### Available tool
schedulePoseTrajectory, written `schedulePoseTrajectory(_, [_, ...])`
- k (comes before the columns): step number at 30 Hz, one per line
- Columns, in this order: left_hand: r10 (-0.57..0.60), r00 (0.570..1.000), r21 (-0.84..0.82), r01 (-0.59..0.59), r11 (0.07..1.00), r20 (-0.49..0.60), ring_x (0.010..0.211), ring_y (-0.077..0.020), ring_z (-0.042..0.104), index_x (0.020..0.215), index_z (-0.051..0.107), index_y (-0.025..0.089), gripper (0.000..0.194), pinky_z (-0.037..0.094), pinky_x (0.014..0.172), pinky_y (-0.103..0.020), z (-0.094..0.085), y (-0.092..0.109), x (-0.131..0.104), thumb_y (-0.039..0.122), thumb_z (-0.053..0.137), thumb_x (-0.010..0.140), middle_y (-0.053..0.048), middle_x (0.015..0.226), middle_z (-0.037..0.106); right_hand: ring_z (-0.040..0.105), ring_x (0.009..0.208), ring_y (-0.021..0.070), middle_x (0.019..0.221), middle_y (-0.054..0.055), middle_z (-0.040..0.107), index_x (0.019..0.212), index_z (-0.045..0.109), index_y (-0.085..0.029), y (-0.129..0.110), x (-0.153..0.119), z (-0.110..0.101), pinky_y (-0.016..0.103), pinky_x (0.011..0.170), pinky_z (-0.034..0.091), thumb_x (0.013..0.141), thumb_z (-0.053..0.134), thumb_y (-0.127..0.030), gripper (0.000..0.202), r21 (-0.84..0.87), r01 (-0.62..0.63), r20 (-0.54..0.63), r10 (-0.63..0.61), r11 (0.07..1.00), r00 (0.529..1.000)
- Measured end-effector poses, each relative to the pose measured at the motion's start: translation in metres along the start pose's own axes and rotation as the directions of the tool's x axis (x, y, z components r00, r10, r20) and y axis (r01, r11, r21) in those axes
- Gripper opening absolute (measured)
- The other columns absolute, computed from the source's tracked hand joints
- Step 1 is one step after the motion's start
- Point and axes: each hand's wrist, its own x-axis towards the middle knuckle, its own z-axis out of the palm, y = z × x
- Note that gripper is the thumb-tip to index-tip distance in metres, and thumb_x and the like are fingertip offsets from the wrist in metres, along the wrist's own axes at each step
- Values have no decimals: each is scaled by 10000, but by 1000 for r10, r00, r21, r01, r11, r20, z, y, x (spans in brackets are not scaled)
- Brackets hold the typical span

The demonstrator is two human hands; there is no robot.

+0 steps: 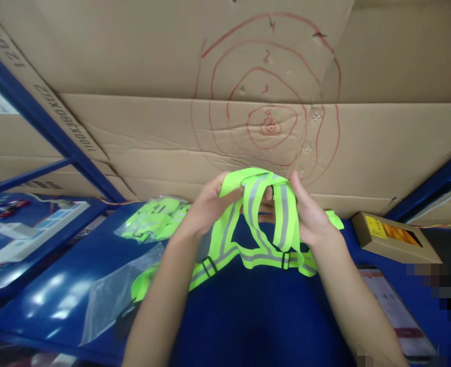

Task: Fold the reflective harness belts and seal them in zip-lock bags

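Note:
Between my two hands hangs a neon yellow-green reflective vest (253, 199) made of straps with grey stripes and black buckles. My left hand (209, 201) grips its folded upper straps from the left, thumb across the front. On the right side, my right hand (311, 214) holds the same bunched straps, its thumb pointing up and its other fingers partly behind the material. The lower strap of the vest droops across the front, and one end trails left past my left forearm. A clear plastic bag (108, 295) lies flat on the blue surface by that forearm.
Behind the left arm rests a clear bag of folded neon straps (152, 219). A white power strip (37, 234) lies at far left. To the right are a brown box (395, 242) and a phone-like screen (393, 311). Cardboard (152, 122) with red drawn rings stands behind.

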Motion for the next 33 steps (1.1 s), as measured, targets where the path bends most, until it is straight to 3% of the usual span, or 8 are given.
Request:
schedulePoseTrajectory(2, [92, 992, 136, -80, 988, -85, 628, -118, 605, 944, 582, 199, 206, 472, 587, -211, 6, -3, 3, 242, 743, 823, 33, 752, 645, 703, 1008, 265, 949, 61, 728, 982, 668, -224, 10, 3, 4, 416, 901, 566, 818, 666, -753, 555, -113, 47, -70, -55, 993, 996])
schedulePoseTrajectory(5, [269, 950, 289, -215, 933, -161, 634, -94, 564, 881, 555, 204, 238, 433, 571, -188, 8, -1, 1, 109, 724, 743, 44, 781, 615, 687, 935, 205, 986, -3, 714, 1163, 615, -273, 23, 9, 11, 355, 865, 560, 695, 901, -481, 586, -360, 124, -150, -188, 925, 971])
schedulePoseTrajectory(10, [153, 988, 252, -144, 957, -18, 522, -110, 569, 954, 612, 210, 169, 406, 509, -216, -12, 8, -10, 228, 734, 839, 33, 688, 643, 707, 911, 204, 953, 27, 749, 989, 697, -218, 16, 10, 3, 355, 878, 552, 776, 839, -398, 313, -529, 164, -168, -292, 833, 941])
schedulePoseTrajectory(15, [-68, 959, 248, -2, 969, 275, 670, -148, 638, 945, 730, 155, 270, 484, 598, -234, -32, 2, -5, 351, 835, 791, -38, 834, 735, 720, 743, 185, 800, 37, 756, 919, 713, -187, 5, 6, -12, 295, 676, 557, 836, 787, -481, 314, -499, 67, -204, -192, 864, 960])
schedulePoseTrajectory(18, [-77, 948, 185, 19, 983, 310, 798, -164, 679, 1088, 731, 153, 377, 527, 664, -230, -36, -6, 1, 326, 855, 776, -71, 998, 762, 674, 593, 153, 724, 16, 726, 881, 689, -190, 5, 8, -15, 263, 533, 522, 839, 769, -554, 375, -467, 28, -229, -151, 884, 962])
schedulePoseTrajectory(21, [-100, 929, 129, 57, 990, 355, 707, -141, 679, 1053, 725, 140, 333, 536, 621, -220, -39, -11, 3, 307, 848, 792, -67, 901, 759, 591, 486, 112, 641, 4, 683, 824, 677, -179, 3, 8, -20, 228, 443, 449, 846, 741, -609, 436, -520, -5, -229, -134, 854, 964])
schedulePoseTrajectory(26, [-136, 867, -25, 168, 985, 479, 708, -212, 758, 1152, 654, 143, 385, 602, 622, -275, -46, -19, 6, 310, 811, 843, -112, 908, 779, 615, 535, 121, 649, 3, 680, 865, 692, -167, -4, 5, -32, 238, 502, 495, 773, 843, -519, 394, -481, -19, -206, -92, 876, 974])
schedulePoseTrajectory(33, [38, 957, -310, 55, 949, 288, 439, -139, 634, 1036, 617, 177, 382, 496, 420, -213, -28, -21, 10, 380, 842, 803, 16, 637, 672, 667, 683, 153, 832, -15, 705, 936, 679, -213, 0, 8, -29, 312, 685, 584, 605, 952, -264, 431, -252, 47, -144, -86, 966, 986])
